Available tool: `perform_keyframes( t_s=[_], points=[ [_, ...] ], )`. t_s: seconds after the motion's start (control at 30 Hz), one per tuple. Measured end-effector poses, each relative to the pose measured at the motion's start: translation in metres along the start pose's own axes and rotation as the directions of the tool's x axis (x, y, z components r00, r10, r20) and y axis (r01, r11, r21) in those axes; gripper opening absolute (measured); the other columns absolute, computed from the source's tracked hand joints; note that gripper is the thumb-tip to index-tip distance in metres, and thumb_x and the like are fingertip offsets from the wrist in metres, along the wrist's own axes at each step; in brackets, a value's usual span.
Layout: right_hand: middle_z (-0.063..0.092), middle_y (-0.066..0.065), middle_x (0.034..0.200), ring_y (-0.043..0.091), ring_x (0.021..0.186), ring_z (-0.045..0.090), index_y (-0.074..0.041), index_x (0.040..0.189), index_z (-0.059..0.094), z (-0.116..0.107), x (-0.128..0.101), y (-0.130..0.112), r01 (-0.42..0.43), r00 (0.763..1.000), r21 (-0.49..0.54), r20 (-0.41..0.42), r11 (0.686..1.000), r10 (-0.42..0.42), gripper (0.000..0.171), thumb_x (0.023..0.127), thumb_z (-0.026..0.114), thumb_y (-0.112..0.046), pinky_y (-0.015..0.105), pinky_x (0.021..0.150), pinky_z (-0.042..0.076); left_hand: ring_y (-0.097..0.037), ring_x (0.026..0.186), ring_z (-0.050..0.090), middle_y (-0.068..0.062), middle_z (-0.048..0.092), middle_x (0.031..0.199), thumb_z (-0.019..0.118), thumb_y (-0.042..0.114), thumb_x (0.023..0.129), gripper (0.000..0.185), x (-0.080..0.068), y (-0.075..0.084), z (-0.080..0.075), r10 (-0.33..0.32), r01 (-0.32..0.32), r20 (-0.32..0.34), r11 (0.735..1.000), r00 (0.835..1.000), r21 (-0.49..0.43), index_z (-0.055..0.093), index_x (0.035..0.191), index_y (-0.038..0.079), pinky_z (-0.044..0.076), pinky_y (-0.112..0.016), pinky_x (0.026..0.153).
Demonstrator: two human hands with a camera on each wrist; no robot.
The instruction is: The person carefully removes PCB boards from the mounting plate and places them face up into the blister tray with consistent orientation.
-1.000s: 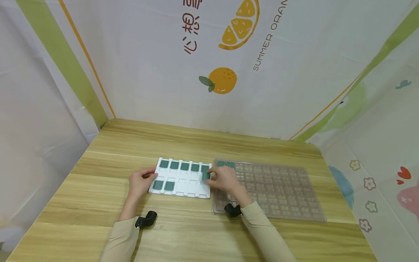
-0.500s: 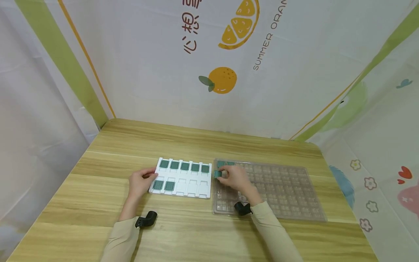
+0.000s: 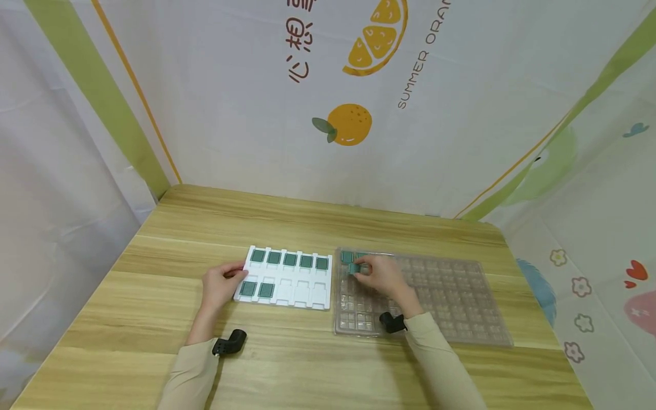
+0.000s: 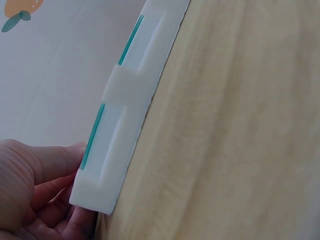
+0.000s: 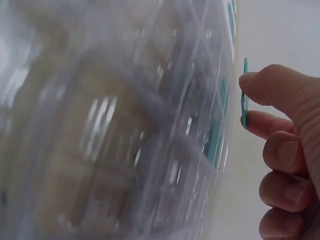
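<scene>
At right wrist alone, hand [image 5: 292,150] pinches chip [image 5: 244,105] edge-on; left hand [image 4: 30,182] apparently grips tray [image 4: 120,85]

Fabric-screened tabletop workspace

I seem to be in a small work corner closed in by white cloth [image 3: 230,114]; whether home or workshop lies beyond, I can't tell. The cloth hangs behind and on both sides of a wood-grain table [image 3: 302,364], printed with a cheerful orange [image 3: 350,124], an orange slice [image 3: 379,41], flowers [image 3: 581,286] and hearts [image 3: 637,270]. The table gives it the working look: a white tray [image 3: 293,275] holding square green pieces [image 3: 290,259] lies just beside a clear tray [image 3: 435,299] moulded into many compartments.
</scene>
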State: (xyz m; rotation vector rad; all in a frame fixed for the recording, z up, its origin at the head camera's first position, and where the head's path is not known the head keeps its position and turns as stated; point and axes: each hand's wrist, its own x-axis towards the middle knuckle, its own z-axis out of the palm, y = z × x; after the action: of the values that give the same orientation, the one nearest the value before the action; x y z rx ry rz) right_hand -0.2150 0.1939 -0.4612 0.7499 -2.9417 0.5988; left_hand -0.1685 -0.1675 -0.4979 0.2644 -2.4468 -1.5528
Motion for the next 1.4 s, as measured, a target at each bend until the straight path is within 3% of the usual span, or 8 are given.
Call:
perform_keyframes(
  t_s=[0.23, 0.6, 1.0, 1.4],
  points=[
    [0.041, -0.008, 0.052, 0.006, 0.046, 0.031, -0.008, 0.100, 0.071, -0.003, -0.001, 0.015, -0.021, 1.000, -0.091, -0.015, 0.996, 0.020, 0.026, 0.079, 0.074, -0.023, 0.020, 0.044, 0.024, 0.002, 0.066, 0.054, -0.023, 0.068, 0.086, 0.067, -0.001, 0.081, 0.021, 0.001, 0.001, 0.000, -0.005, 0.005, 0.000, 1.000, 1.000, 0.007, 0.068, 0.100, -0.010, 0.041, -0.010, 0.058],
    [0.044, -0.008, 0.052, 0.006, 0.043, 0.034, -0.005, 0.101, 0.070, -0.007, 0.001, 0.039, -0.036, 0.998, -0.117, -0.054, 0.993, 0.030, 0.027, 0.080, 0.074, -0.022, 0.021, 0.041, 0.025, -0.001, 0.068, 0.055, -0.023, 0.068, 0.087, 0.067, 0.000, 0.083, 0.021, 0.000, 0.002, 0.000, -0.020, 0.020, 0.010, 1.000, 1.000, 0.016, 0.068, 0.102, -0.010, 0.041, -0.009, 0.059],
    [0.045, -0.007, 0.051, 0.008, 0.043, 0.035, -0.005, 0.105, 0.069, -0.014, 0.004, 0.051, -0.099, 0.995, -0.183, -0.006, 0.978, 0.100, 0.030, 0.082, 0.072, -0.024, 0.022, 0.040, 0.024, 0.006, 0.065, 0.052, -0.023, 0.068, 0.086, 0.067, 0.000, 0.082, 0.021, -0.001, 0.003, 0.000, -0.016, 0.016, 0.009, 1.000, 1.000, -0.002, 0.068, 0.101, -0.010, 0.041, -0.009, 0.058],
    [0.049, -0.006, 0.052, 0.008, 0.043, 0.035, -0.005, 0.106, 0.068, -0.017, 0.004, 0.051, -0.071, 0.997, -0.234, -0.006, 0.970, 0.072, 0.030, 0.083, 0.071, -0.023, 0.022, 0.039, 0.024, 0.000, 0.067, 0.055, -0.023, 0.068, 0.087, 0.067, -0.001, 0.082, 0.021, -0.001, 0.003, 0.000, -0.014, 0.014, 0.000, 1.000, 1.000, 0.001, 0.068, 0.101, -0.010, 0.041, -0.009, 0.059]
  ],
)
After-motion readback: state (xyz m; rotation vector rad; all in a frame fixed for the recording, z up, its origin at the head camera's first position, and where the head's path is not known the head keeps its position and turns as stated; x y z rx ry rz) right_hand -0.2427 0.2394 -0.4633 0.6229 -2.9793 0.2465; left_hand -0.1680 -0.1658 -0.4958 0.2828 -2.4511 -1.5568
